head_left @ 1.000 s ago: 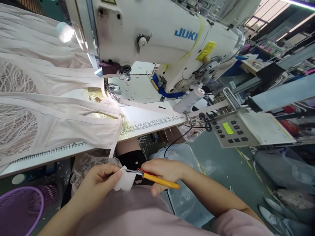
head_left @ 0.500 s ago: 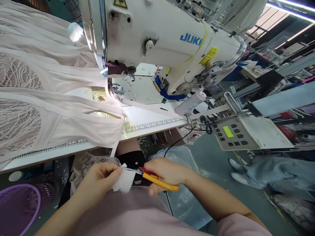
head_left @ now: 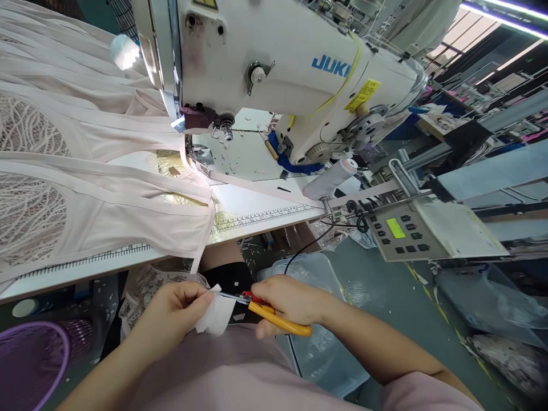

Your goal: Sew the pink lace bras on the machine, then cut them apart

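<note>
My left hand (head_left: 171, 317) pinches a small white fabric piece (head_left: 216, 317) in front of my lap. My right hand (head_left: 291, 299) grips yellow-handled thread snips (head_left: 274, 317), whose blades touch the upper edge of the white piece. Both hands are below the edge of the sewing table (head_left: 257, 208). On the table lie pale pink garments with lace panels (head_left: 85, 188), reaching under the white JUKI sewing machine (head_left: 278, 68).
A purple basket (head_left: 29, 359) stands at lower left. The machine's control panel (head_left: 402, 228) hangs at the right of the table, beside a pale thread cone (head_left: 329, 177). Clear plastic bags (head_left: 317, 274) and a black cable lie under my right arm.
The hands, snips and white piece have barely moved. A person's legs that crossed the floor at right half a second ago are gone from view.
</note>
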A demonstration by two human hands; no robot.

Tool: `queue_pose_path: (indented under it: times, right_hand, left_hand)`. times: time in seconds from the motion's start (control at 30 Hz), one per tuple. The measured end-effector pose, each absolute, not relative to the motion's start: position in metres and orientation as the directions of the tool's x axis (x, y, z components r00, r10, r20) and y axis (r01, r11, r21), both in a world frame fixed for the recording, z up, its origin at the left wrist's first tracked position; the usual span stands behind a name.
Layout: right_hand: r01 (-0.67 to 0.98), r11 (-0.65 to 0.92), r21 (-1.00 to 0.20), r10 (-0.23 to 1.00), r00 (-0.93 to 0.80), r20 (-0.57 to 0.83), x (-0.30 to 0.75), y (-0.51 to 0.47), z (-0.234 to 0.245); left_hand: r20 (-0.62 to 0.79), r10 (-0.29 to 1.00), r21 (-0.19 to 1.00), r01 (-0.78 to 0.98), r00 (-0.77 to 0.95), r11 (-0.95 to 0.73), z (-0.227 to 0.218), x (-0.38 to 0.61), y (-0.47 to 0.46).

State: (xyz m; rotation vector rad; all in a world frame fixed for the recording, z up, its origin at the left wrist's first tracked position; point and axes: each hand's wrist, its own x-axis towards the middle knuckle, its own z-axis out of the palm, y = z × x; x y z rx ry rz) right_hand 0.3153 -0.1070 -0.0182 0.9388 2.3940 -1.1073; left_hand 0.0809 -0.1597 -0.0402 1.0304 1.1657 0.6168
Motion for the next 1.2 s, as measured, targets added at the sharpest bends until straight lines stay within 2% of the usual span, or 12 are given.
queue_pose_path:
  times: [0.27, 0.4, 0.47, 0.57, 0.63, 0.7, 0.87, 0.93, 1.0, 1.07, 1.13, 1.2]
  right_hand:
    - [0.724, 0.429, -0.540, 0.489, -0.689, -0.535, 0.315, -0.112, -0.023]
    - [0.708, 0.377, -0.598, 0.555, -0.689, -0.466, 0.320, -0.113, -0.030]
    - [0.680, 0.350, -0.645, 0.602, -0.691, -0.401, 0.322, -0.112, -0.033]
    - [0.575, 0.342, -0.743, 0.656, -0.712, -0.250, 0.317, -0.113, -0.037]
    - [0.483, 0.327, -0.812, 0.633, -0.750, -0.191, 0.307, -0.117, -0.041]
    - [0.421, 0.307, -0.854, 0.577, -0.795, -0.185, 0.295, -0.122, -0.045]
    - [0.387, 0.368, -0.845, 0.509, -0.845, -0.165, 0.281, -0.130, -0.050]
    - [0.370, 0.426, -0.825, 0.487, -0.863, -0.136, 0.283, -0.130, -0.047]
    - [0.375, 0.494, -0.785, 0.472, -0.873, -0.120, 0.287, -0.130, -0.042]
    - [0.408, 0.553, -0.726, 0.472, -0.872, -0.130, 0.289, -0.133, -0.036]
    - [0.436, 0.591, -0.679, 0.457, -0.874, -0.163, 0.287, -0.139, -0.031]
    - [0.436, 0.603, -0.668, 0.415, -0.887, -0.205, 0.282, -0.146, -0.029]
  left_hand:
    - [-0.438, 0.836, 0.898, 0.122, 0.329, 0.423, -0.040, 0.081, -0.158]
    - [-0.433, 0.841, 0.902, 0.157, 0.326, 0.403, -0.040, 0.080, -0.159]
    - [-0.383, 0.855, 0.919, 0.240, 0.349, 0.313, -0.039, 0.081, -0.162]
    - [-0.271, 0.851, 0.911, 0.407, 0.450, 0.075, -0.038, 0.085, -0.167]
    - [-0.227, 0.826, 0.881, 0.471, 0.516, -0.053, -0.039, 0.089, -0.170]
    - [-0.209, 0.811, 0.866, 0.489, 0.546, -0.107, -0.040, 0.091, -0.173]
    - [-0.169, 0.770, 0.862, 0.472, 0.615, -0.187, -0.036, 0.085, -0.172]
    - [-0.085, 0.773, 0.850, 0.450, 0.629, -0.273, -0.029, 0.076, -0.167]
    - [0.072, 0.802, 0.783, 0.465, 0.592, -0.413, -0.021, 0.064, -0.159]
    - [0.212, 0.821, 0.624, 0.573, 0.530, -0.531, -0.016, 0.051, -0.145]
    - [0.248, 0.822, 0.440, 0.697, 0.512, -0.567, -0.016, 0.039, -0.123]
    - [0.243, 0.813, 0.320, 0.747, 0.529, -0.582, -0.021, 0.031, -0.094]
